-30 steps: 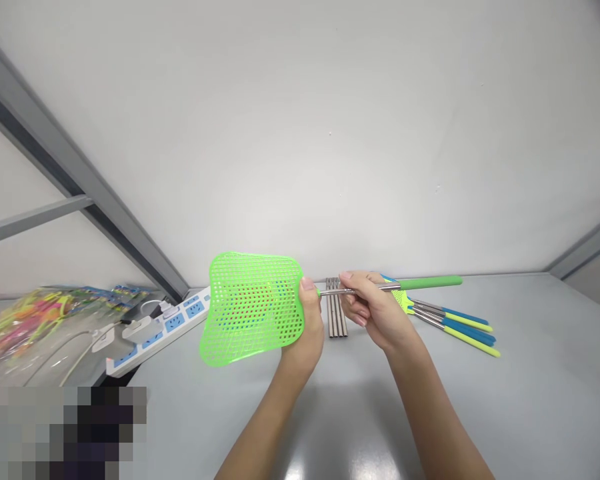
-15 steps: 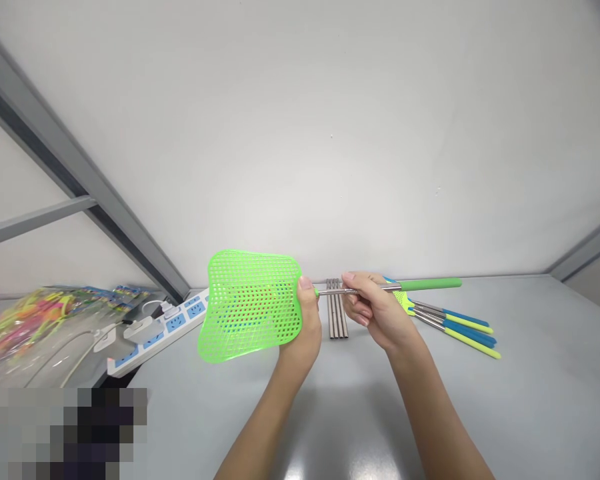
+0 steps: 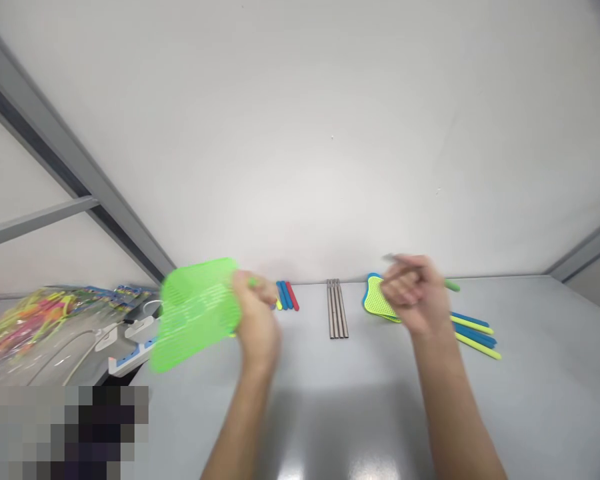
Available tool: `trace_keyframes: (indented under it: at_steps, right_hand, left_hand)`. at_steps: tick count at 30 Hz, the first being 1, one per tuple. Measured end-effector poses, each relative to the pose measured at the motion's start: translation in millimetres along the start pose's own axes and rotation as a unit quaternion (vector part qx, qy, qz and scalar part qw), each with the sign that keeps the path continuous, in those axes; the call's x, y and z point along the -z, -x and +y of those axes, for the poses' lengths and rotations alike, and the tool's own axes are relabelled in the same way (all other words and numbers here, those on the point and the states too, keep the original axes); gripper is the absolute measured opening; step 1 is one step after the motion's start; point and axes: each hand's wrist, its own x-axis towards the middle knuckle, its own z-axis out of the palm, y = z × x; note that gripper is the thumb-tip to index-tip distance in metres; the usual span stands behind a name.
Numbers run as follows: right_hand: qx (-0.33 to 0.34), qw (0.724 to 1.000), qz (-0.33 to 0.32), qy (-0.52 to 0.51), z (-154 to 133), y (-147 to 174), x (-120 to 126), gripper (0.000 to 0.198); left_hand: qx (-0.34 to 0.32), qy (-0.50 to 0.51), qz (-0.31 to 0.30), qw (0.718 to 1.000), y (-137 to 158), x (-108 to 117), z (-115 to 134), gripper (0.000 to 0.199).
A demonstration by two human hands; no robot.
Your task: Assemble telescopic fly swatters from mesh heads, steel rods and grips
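My left hand (image 3: 255, 310) is closed around the neck of a bright green fly swatter head (image 3: 197, 313), a mesh paddle smeared by motion. A short green stub pokes out past its fingers. Well apart to the right, my right hand (image 3: 413, 290) is wrapped round a thin metal rod (image 3: 391, 257), whose tip sticks out at the upper left. The rod's green handle (image 3: 453, 285) shows behind that hand. Yellow and blue fly swatters (image 3: 380, 298) lie stacked under and behind my right hand, partly hidden by it.
Several metal tubes (image 3: 337, 310) lie side by side on the grey table (image 3: 320, 380). Left of them are blue, red and yellow handles (image 3: 287, 295). A power strip (image 3: 130, 360) with plugs and bagged colourful items (image 3: 45, 327) occupy the left. A wall stands behind.
My hands have moved apart, the left one leftward with the green swatter head, the right one rightward with the rod. Rod and head were joined in line before and are now separated.
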Motion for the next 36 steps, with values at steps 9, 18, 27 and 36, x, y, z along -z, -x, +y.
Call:
trace_keyframes:
  at_steps: [9, 18, 27, 36]
  right_hand:
    - [-0.008, 1.000, 0.020, 0.022, -16.2, 4.7, 13.3, 0.036]
    - [-0.036, 0.983, -0.092, 0.155, 23.5, 21.3, -54.2, 0.037]
    - [-0.034, 0.981, -0.084, 0.174, 24.4, 21.6, -52.6, 0.036]
    - [0.009, 0.975, -0.057, 0.214, 31.0, 20.8, -53.5, 0.037]
  left_hand:
    - [0.032, 0.060, -0.080, 0.995, -6.4, -0.8, 11.7, 0.038]
    - [0.141, 0.129, -0.152, 0.970, 29.2, -19.2, -0.6, 0.041]
    - [0.160, 0.134, -0.187, 0.960, 33.4, -20.4, 3.1, 0.045]
    - [0.163, 0.097, -0.185, 0.964, 37.5, -23.0, 0.5, 0.043]
